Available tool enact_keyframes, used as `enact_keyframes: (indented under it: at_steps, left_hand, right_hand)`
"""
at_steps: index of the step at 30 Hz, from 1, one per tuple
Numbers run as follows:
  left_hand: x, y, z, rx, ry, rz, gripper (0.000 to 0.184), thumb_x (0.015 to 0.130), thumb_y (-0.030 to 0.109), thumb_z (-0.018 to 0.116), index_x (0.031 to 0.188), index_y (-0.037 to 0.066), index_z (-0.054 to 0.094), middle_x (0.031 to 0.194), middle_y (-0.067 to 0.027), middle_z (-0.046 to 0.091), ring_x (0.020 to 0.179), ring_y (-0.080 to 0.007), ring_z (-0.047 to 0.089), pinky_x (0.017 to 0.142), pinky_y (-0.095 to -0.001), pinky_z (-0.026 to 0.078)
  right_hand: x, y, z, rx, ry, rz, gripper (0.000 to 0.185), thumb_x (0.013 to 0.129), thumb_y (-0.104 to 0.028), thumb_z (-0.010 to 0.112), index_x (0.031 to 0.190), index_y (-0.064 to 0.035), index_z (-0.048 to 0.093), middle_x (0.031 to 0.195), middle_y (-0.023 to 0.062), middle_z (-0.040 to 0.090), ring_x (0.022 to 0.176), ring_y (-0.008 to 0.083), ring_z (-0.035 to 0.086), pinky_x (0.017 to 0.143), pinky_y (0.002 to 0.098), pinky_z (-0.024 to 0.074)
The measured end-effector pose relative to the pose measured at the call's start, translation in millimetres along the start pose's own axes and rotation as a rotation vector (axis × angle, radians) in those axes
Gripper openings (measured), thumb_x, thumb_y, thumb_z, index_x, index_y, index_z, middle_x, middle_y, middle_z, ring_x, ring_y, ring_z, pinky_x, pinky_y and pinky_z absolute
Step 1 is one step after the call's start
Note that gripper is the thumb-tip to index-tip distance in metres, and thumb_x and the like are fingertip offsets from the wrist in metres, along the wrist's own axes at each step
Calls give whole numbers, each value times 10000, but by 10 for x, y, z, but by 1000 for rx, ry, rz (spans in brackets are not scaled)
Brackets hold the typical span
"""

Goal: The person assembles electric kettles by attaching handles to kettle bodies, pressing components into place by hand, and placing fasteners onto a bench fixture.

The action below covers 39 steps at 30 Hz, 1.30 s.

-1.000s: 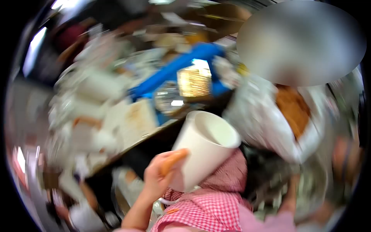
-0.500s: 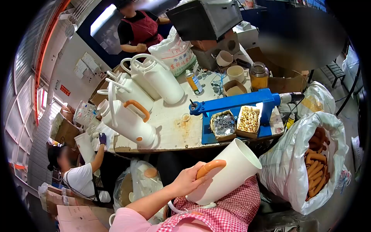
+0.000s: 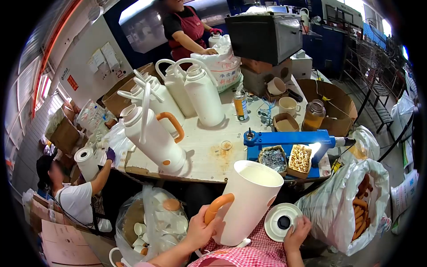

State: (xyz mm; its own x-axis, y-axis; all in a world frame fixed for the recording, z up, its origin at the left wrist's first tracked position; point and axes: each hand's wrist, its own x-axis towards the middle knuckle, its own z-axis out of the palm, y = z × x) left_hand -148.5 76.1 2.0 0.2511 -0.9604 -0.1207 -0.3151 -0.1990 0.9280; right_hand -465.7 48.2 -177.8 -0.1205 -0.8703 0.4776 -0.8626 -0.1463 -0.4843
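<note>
My left hand (image 3: 203,227) is wrapped round the orange handle (image 3: 218,207) of a white jug body (image 3: 249,202), which leans over my lap with its wide open end up. Right of the jug, my right hand (image 3: 297,234) grips the edge of a round white lid-like part (image 3: 276,221) with a black centre. A checked red-and-white apron (image 3: 262,242) lies beneath both. Just beyond the jug, on the table, a blue press (image 3: 289,139) stands with a box of grey pieces (image 3: 272,159) and a box of gold-coloured pieces (image 3: 300,158).
Several white jugs (image 3: 202,98) stand on the table (image 3: 204,155), with a spray can (image 3: 240,105) nearby. A sack of orange handles (image 3: 329,204) is at right, a bag of white parts (image 3: 167,218) at lower left. One co-worker (image 3: 190,31) stands behind; another (image 3: 75,196) sits left.
My right hand has come into view with the round white part. The jug in my left hand has moved slightly left and stands more upright. The view has shifted.
</note>
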Motion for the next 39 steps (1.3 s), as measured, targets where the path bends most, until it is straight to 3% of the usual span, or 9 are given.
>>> enact_keyframes:
  at_steps: [1,3,8,10,11,13,18,34,39]
  left_hand:
    - [-16,-7,-25,-40,18,-24,323,955,169,690,1222,32,570,712,-33,604,554,-92,605,510,-265,485]
    - [19,-99,-40,-100,38,-50,313,958,148,683,1222,29,565,706,-32,608,545,-90,605,511,-259,487]
    - [66,-225,-32,-128,40,-34,324,948,133,690,1228,26,566,707,-34,620,564,-93,609,530,-258,496]
    - [53,-260,-47,-55,102,131,310,946,108,681,1216,6,570,725,-38,635,604,-91,617,561,-249,505]
    - [-11,-211,-55,-179,70,46,308,935,85,680,1206,-16,576,769,-50,655,647,-96,627,599,-249,514]
    - [-29,-160,-111,-33,-4,96,371,904,58,696,1247,-23,582,872,-86,689,750,-139,666,694,-287,549]
    - [-64,-156,-29,-33,-173,138,534,814,8,743,1325,-16,590,1353,-212,627,1162,-270,670,997,-357,502]
    - [-14,-186,-60,33,-215,257,533,722,-27,770,1230,18,616,1409,-220,580,1146,-349,674,941,-348,543]
    - [-25,-241,-17,82,-318,228,563,745,-62,746,1280,10,584,1440,-234,546,1170,-346,668,956,-346,541]
  right_hand:
    - [-39,-12,-12,-2,-3,5,454,794,-111,750,1209,0,602,1149,208,576,1117,385,555,994,478,431]
    - [-41,50,-5,273,-588,-325,543,734,-201,807,1219,-27,633,1135,188,589,1124,381,537,983,501,431]
    - [125,23,3,64,-569,-378,672,686,-334,840,1264,-65,627,1057,159,573,982,375,538,890,506,449]
    - [310,194,179,165,-515,-62,594,765,-271,800,1265,-15,605,1158,216,559,1070,403,540,946,500,444]
    - [459,343,320,420,-416,407,515,836,-261,744,1239,28,605,1174,211,614,1097,359,586,965,470,461]
    - [1303,-34,-133,1016,-200,454,510,921,-350,665,1227,56,617,1062,142,717,956,227,687,856,364,547]
    - [2249,-1030,-740,632,-291,-511,688,650,-359,901,1196,-1,683,1027,107,655,945,246,634,837,374,506]
    - [2186,-1062,-1024,472,-586,-576,688,619,-373,893,1200,-46,720,867,60,551,809,222,515,723,352,381]
    - [2108,-1027,-913,454,-606,-504,568,736,-363,819,1175,-19,710,871,82,528,813,240,520,719,365,402]
